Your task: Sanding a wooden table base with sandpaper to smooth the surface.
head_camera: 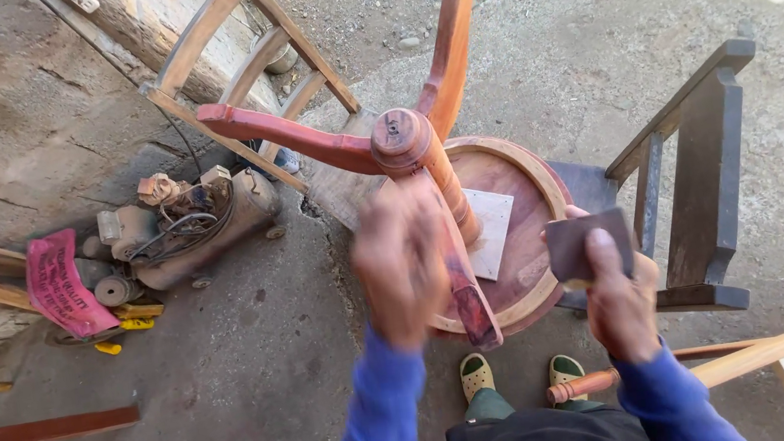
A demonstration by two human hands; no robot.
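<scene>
**Reds, blues and bare wood**

The table legs (302,137) are reddish-brown, glossy, with worn paler patches; the round top (517,185) is brown with a light rim and a pale square plate (491,228). The sandpaper (586,244) is dark brown. Sleeves (377,422) are bright blue, clogs (476,376) yellow-green, the chair (705,172) dark grey, the rag (61,286) pink.

Your left hand (400,264) sits close against the near leg (465,286) of the upturned pedestal table (529,278), with the turned hub (402,141) just above it. Two more legs fan out, one to the left (287,134), one upward (449,34), closing off those sides. Your right hand (622,307), gripping a dark sanding sheet (586,244), has the dark chair (706,182) crowding its right. Bare concrete floor (260,366) lies open to your lower left, short of the compressor (183,226).
</scene>
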